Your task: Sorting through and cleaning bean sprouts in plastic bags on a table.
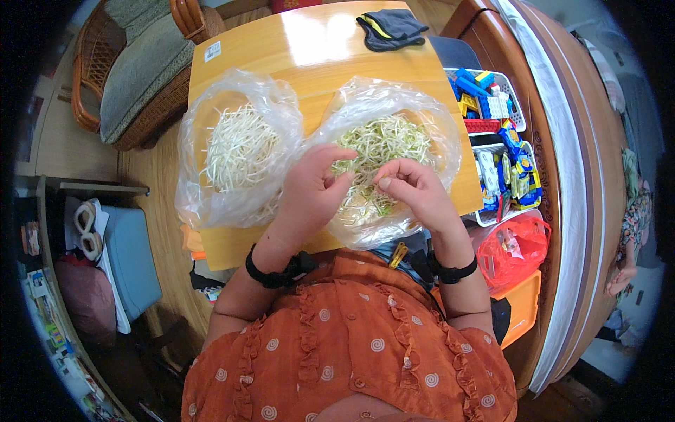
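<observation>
Two clear plastic bags stand side by side on a wooden table (pixel 316 92), their mouths spread wide. White bean sprouts (pixel 240 147) fill the left bag (pixel 192 158). The right bag (pixel 364 95) holds sprouts with greenish-yellow heads (pixel 390 137). Over the near left part of the right bag, my left hand (pixel 314 184) has its thumb and index finger apart, with nothing clearly visible between them. My right hand (pixel 416 190) pinches thumb and index finger together above the same sprouts. Whether a thin sprout is between those fingertips is too small to tell.
A dark grey cloth (pixel 393 29) lies at the table's far right. Beyond the right edge are baskets of toy bricks (pixel 480 95) and small packets (pixel 509 179), then a red plastic bag (pixel 514 248). A bed (pixel 585 158) flanks the right; a wicker chair (pixel 142 79) stands far left.
</observation>
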`<control>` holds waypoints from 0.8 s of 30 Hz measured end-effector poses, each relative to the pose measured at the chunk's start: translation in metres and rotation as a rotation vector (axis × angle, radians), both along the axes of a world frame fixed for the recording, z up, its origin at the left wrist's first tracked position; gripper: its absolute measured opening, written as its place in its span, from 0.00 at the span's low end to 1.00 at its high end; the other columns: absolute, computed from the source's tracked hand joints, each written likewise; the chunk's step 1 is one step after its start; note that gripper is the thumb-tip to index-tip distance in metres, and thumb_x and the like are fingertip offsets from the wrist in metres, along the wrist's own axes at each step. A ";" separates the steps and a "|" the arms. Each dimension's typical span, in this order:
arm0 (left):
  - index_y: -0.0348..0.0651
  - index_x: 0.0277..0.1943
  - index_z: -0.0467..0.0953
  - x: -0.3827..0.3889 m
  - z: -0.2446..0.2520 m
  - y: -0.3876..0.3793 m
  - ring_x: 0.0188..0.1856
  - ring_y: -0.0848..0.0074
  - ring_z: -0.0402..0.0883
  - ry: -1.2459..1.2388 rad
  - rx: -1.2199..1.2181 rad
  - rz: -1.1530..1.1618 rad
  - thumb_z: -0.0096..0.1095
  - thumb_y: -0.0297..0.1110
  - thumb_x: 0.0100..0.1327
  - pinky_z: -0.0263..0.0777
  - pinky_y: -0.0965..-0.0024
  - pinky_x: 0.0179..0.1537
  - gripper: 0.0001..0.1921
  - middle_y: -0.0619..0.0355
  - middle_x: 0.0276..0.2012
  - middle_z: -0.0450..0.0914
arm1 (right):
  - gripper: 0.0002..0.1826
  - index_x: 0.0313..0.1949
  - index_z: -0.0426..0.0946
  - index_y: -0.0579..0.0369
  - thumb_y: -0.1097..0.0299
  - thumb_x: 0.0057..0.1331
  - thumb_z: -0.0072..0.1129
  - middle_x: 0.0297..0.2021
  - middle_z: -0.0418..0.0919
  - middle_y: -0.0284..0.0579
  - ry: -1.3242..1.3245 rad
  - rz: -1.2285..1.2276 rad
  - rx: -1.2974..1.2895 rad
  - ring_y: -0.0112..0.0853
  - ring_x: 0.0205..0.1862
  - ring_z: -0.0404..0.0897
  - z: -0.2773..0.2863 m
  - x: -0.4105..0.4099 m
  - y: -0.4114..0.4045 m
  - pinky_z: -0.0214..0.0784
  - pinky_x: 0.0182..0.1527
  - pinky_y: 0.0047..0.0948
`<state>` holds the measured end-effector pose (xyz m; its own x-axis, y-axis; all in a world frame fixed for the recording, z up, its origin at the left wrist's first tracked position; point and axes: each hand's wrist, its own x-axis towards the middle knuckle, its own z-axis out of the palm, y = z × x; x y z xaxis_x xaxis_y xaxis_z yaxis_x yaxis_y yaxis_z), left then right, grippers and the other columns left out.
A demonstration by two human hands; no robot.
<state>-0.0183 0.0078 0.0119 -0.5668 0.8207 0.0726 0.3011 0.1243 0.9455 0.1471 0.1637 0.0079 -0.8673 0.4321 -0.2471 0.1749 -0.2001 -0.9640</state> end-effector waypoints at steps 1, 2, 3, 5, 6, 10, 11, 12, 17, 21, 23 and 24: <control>0.39 0.53 0.84 0.001 -0.001 0.001 0.32 0.86 0.74 0.000 0.000 -0.001 0.69 0.27 0.71 0.66 0.80 0.33 0.10 0.64 0.32 0.83 | 0.07 0.47 0.83 0.57 0.69 0.73 0.65 0.36 0.81 0.28 0.000 -0.001 0.000 0.15 0.37 0.75 0.002 0.000 0.001 0.67 0.40 0.18; 0.39 0.53 0.85 0.003 -0.002 0.002 0.33 0.84 0.77 0.056 0.046 -0.028 0.69 0.28 0.71 0.69 0.79 0.35 0.11 0.63 0.34 0.84 | 0.07 0.48 0.82 0.57 0.69 0.74 0.63 0.37 0.82 0.29 0.028 0.004 -0.062 0.16 0.39 0.76 0.004 0.001 0.002 0.68 0.43 0.18; 0.39 0.53 0.86 0.005 -0.002 0.003 0.34 0.81 0.79 0.112 0.094 -0.058 0.70 0.29 0.71 0.72 0.78 0.36 0.11 0.61 0.36 0.86 | 0.08 0.49 0.82 0.58 0.70 0.75 0.62 0.39 0.83 0.31 0.057 0.007 -0.124 0.17 0.41 0.77 0.005 0.001 0.002 0.69 0.46 0.19; 0.39 0.52 0.86 0.008 -0.006 0.001 0.37 0.80 0.81 0.062 0.047 -0.103 0.70 0.30 0.71 0.74 0.76 0.39 0.10 0.59 0.38 0.87 | 0.08 0.50 0.81 0.58 0.70 0.76 0.62 0.40 0.83 0.31 0.083 0.000 -0.129 0.17 0.42 0.77 0.003 0.001 0.002 0.70 0.46 0.19; 0.38 0.50 0.87 0.009 -0.006 0.002 0.39 0.79 0.83 0.012 -0.003 -0.146 0.71 0.32 0.71 0.77 0.74 0.42 0.10 0.58 0.39 0.88 | 0.08 0.51 0.81 0.58 0.70 0.77 0.61 0.40 0.83 0.32 0.108 -0.005 -0.136 0.18 0.42 0.77 0.002 0.002 0.002 0.70 0.46 0.19; 0.37 0.48 0.88 0.009 0.007 0.003 0.43 0.80 0.85 -0.159 -0.185 -0.206 0.71 0.34 0.72 0.78 0.73 0.46 0.10 0.58 0.41 0.89 | 0.08 0.50 0.80 0.59 0.69 0.77 0.62 0.40 0.82 0.31 0.098 -0.033 -0.062 0.17 0.41 0.76 0.003 -0.001 -0.002 0.69 0.45 0.18; 0.35 0.48 0.88 0.009 0.003 0.004 0.42 0.81 0.84 -0.205 -0.176 -0.217 0.71 0.34 0.72 0.78 0.74 0.46 0.11 0.59 0.41 0.89 | 0.07 0.50 0.80 0.58 0.69 0.77 0.62 0.39 0.80 0.29 0.106 -0.043 -0.031 0.16 0.40 0.75 0.002 -0.002 -0.004 0.68 0.44 0.18; 0.34 0.49 0.87 0.009 0.000 0.004 0.42 0.82 0.84 -0.249 -0.166 -0.228 0.71 0.34 0.72 0.77 0.74 0.46 0.11 0.60 0.41 0.89 | 0.07 0.49 0.80 0.58 0.68 0.78 0.62 0.37 0.79 0.28 0.115 -0.054 -0.001 0.16 0.39 0.74 0.002 -0.003 -0.005 0.67 0.42 0.18; 0.33 0.48 0.86 0.009 -0.011 0.005 0.42 0.84 0.82 -0.420 -0.125 -0.256 0.71 0.34 0.73 0.77 0.76 0.46 0.12 0.63 0.40 0.88 | 0.06 0.49 0.80 0.56 0.68 0.78 0.62 0.35 0.75 0.26 0.094 -0.039 0.173 0.16 0.37 0.70 -0.001 -0.007 -0.009 0.65 0.40 0.19; 0.35 0.47 0.86 0.009 -0.009 0.006 0.39 0.86 0.80 -0.514 -0.074 -0.269 0.71 0.34 0.72 0.75 0.78 0.42 0.10 0.65 0.37 0.86 | 0.06 0.48 0.80 0.56 0.68 0.77 0.62 0.35 0.75 0.26 0.110 -0.025 0.187 0.17 0.37 0.70 0.000 -0.010 -0.010 0.65 0.40 0.20; 0.36 0.46 0.86 0.008 -0.006 0.006 0.38 0.87 0.79 -0.552 -0.082 -0.269 0.72 0.34 0.72 0.74 0.79 0.40 0.09 0.67 0.36 0.85 | 0.06 0.47 0.80 0.56 0.68 0.77 0.61 0.36 0.75 0.26 0.142 -0.050 0.136 0.17 0.37 0.70 0.002 -0.012 -0.015 0.65 0.40 0.20; 0.37 0.45 0.86 0.008 -0.005 0.005 0.36 0.88 0.78 -0.590 -0.091 -0.269 0.72 0.34 0.72 0.72 0.80 0.38 0.09 0.68 0.34 0.84 | 0.05 0.46 0.80 0.56 0.68 0.77 0.61 0.36 0.75 0.27 0.176 -0.073 0.084 0.17 0.37 0.70 0.003 -0.013 -0.016 0.65 0.40 0.20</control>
<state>-0.0102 0.0131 0.0067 -0.2646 0.9274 -0.2644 -0.2334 0.2044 0.9506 0.1345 0.1476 0.0106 -0.8594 0.5085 -0.0546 -0.0100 -0.1234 -0.9923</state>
